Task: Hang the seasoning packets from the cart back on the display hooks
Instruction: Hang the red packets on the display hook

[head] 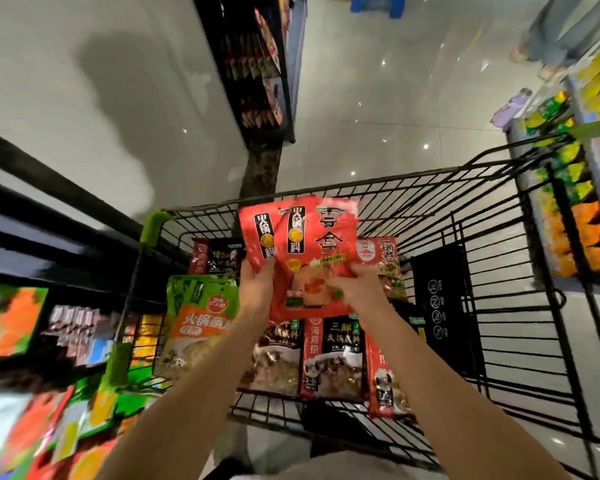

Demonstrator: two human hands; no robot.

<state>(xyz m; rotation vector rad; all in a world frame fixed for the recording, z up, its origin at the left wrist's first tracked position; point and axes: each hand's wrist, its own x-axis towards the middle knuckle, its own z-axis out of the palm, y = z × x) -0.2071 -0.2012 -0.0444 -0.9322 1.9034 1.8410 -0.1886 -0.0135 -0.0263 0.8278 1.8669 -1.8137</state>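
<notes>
Both my hands hold a fanned bunch of red seasoning packets [305, 244] above the black wire cart [499, 244]. My left hand [257, 289] grips the bunch at its lower left edge, and my right hand [359, 285] pinches it at the lower right. Beneath them in the cart lie more packets: a green and orange one [198, 317] at the left, black and red ones [333, 358] in the middle, and another red one [383, 261] behind my right hand. No display hooks can be made out.
Blurred shelves of colourful goods [49, 341] run along the left. A dark shelf unit [257, 64] stands ahead in the aisle. Yellow, green and orange goods [575, 188] fill shelving on the right. A person [548, 36] stands at the far upper right on the pale floor.
</notes>
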